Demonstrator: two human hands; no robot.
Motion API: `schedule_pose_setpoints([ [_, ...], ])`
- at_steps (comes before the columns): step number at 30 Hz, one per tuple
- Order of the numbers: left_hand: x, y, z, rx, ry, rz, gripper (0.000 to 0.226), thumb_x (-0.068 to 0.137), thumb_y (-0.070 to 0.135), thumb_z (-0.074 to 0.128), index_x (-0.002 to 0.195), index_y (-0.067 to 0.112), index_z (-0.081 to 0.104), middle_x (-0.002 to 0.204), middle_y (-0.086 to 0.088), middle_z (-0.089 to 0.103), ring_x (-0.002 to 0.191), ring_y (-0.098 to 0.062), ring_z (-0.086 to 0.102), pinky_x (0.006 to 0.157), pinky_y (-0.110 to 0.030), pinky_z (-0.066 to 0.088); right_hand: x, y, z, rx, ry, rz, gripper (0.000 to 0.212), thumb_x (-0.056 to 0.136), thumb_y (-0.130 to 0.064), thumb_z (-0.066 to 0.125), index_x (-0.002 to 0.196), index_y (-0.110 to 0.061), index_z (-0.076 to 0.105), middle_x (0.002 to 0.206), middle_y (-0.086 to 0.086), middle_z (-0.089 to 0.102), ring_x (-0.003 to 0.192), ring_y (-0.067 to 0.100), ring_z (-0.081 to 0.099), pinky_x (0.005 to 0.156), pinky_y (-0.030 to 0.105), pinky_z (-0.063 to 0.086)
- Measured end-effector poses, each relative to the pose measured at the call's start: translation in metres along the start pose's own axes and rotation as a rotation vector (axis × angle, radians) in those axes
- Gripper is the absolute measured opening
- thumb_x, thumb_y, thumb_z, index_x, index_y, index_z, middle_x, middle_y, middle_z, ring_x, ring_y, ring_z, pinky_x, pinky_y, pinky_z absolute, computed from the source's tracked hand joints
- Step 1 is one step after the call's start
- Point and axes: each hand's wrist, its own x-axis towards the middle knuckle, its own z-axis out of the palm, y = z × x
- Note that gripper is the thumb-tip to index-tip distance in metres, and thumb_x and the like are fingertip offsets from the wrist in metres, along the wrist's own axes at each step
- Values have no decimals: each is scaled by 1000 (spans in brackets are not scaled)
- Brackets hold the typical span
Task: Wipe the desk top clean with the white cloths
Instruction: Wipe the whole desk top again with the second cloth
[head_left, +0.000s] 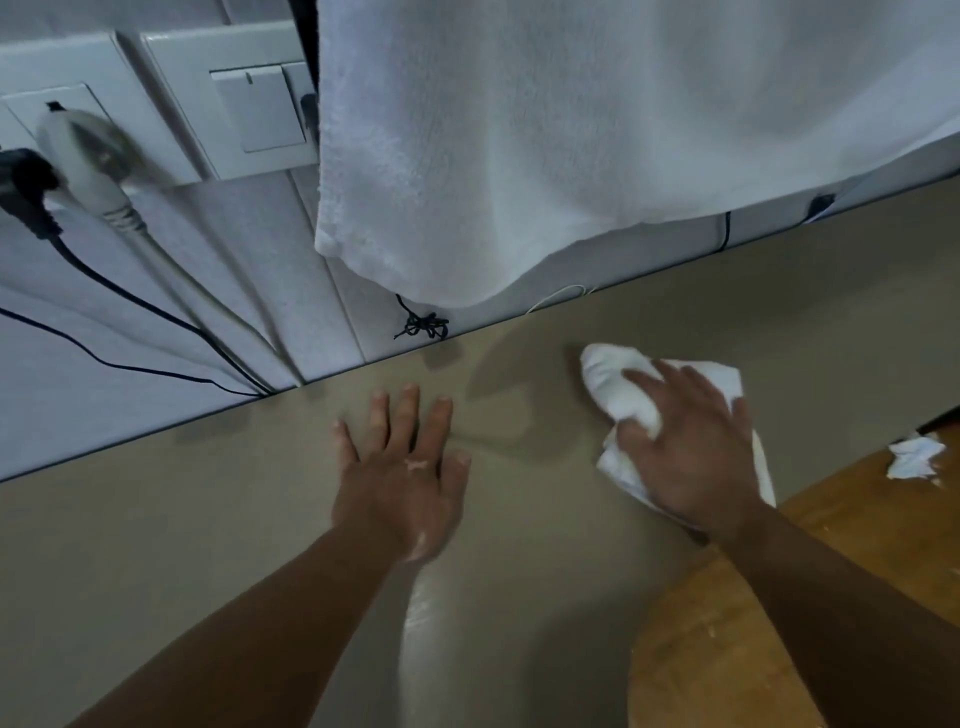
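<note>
The wiping looked underway rather than finished: the right hand (691, 441) pressed a bunched white cloth (623, 395) flat against the tan desk top (208, 519) near its back edge, fingers spread over it and curled around its folds, while the left hand (402, 467) lay open and empty, palm down, just beside. A damp-looking sheen showed between and below the 2 hands (suggesting that patch was covered), but the left stretch showed no such sheen, and a second, larger white towel (571, 130) hung unused above.
</note>
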Motion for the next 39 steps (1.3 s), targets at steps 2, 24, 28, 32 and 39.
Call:
schedule_pose_setpoints([
  [2, -1, 14, 6, -34, 49, -19, 66, 101, 60, 8, 161, 37, -11, 172, 2, -17, 157, -28, -22, 124, -60, -14, 12, 0, -2, -3, 67, 134, 58, 89, -59, 34, 142, -40, 47, 153, -5, 48, 145, 25, 39, 115, 70, 24],
  [24, 3, 25, 6, -13, 165, -9, 66, 99, 62, 10, 160, 36, 15, 170, -6, 16, 158, -34, 8, 126, -61, 10, -5, 56, -13, -72, 18, 34, 57, 91, -56, 36, 145, -41, 48, 152, -9, 51, 141, 22, 45, 111, 62, 35],
  [28, 5, 23, 6, -24, 157, 4, 64, 101, 62, 11, 160, 37, 11, 171, -6, 11, 159, -33, 3, 126, -61, 7, 17, 58, -13, -65, 139, 284, 57, 91, -59, 32, 141, -39, 50, 149, -6, 53, 140, 24, 45, 114, 67, 29],
  [32, 8, 23, 6, -17, 165, 13, 60, 103, 58, 19, 159, 36, 14, 169, -7, 14, 157, -34, 7, 125, -63, 9, 0, 27, -8, -29, 153, 421, 70, 88, -63, 24, 149, -36, 45, 158, -2, 44, 149, 27, 32, 118, 70, 19],
  [39, 14, 24, 8, -8, 153, 56, 58, 104, 54, 24, 157, 31, 19, 168, -9, 17, 156, -35, 10, 122, -65, 12, -102, -83, 32, -80, 209, 254, 64, 91, -58, 42, 147, -32, 56, 159, 5, 48, 148, 35, 40, 114, 74, 26],
])
